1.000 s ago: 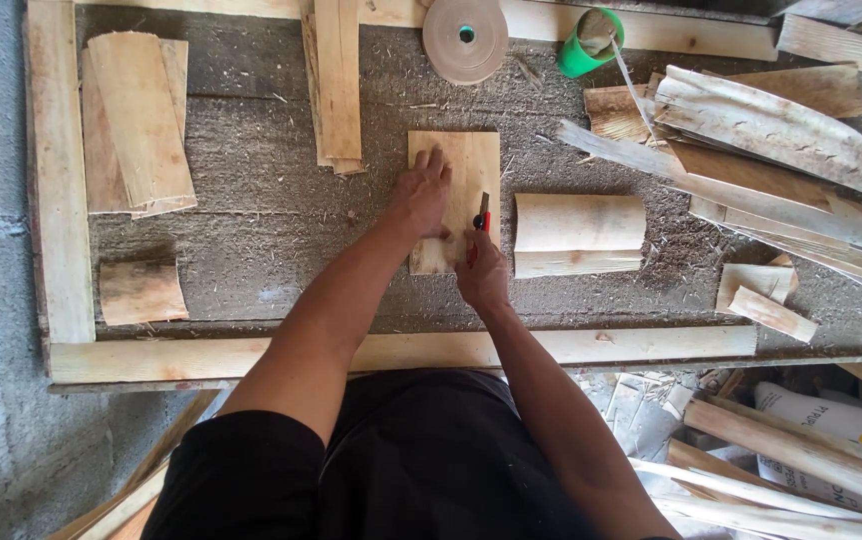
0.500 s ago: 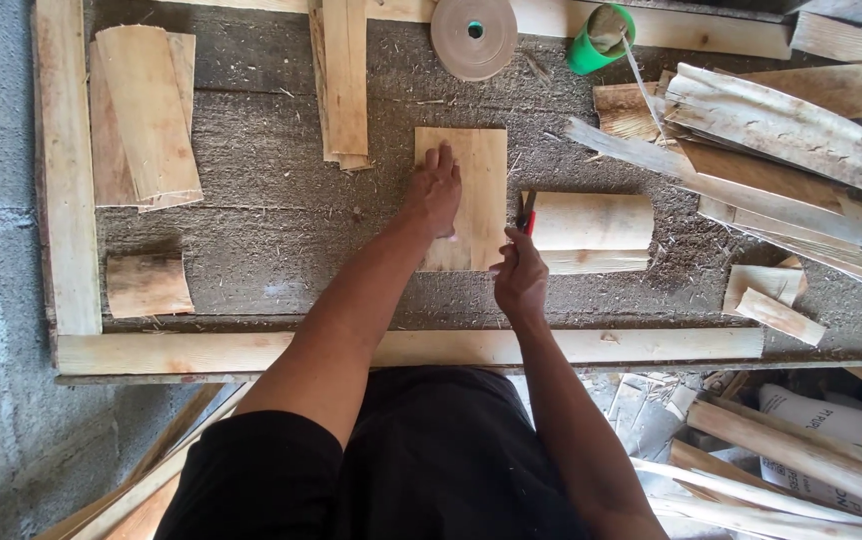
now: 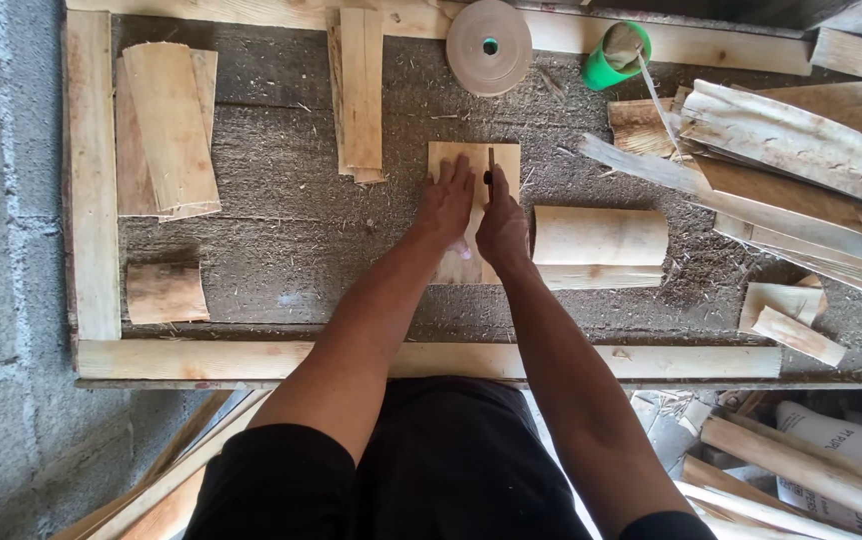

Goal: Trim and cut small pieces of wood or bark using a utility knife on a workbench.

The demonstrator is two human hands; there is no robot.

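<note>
1. Head view: your left hand (image 3: 446, 205) presses flat, fingers spread, on the wooden sheet (image 3: 473, 205) mid-tabletop (image 3: 301, 240).
2. Your right hand (image 3: 501, 225) grips a dark pencil-like tool (image 3: 492, 170); you seem to be marking.
3. Next, keep the sheet pinned steady.

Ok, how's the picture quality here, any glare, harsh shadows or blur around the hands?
Head view: soft, even daylight with no glare; the left hand and right hand cast only faint shadows on the small wooden sheet. Focus is sharp across the bench, wood fibres showing clearly. Slight wide-angle bending at the edges, seen in the frame board.
</note>
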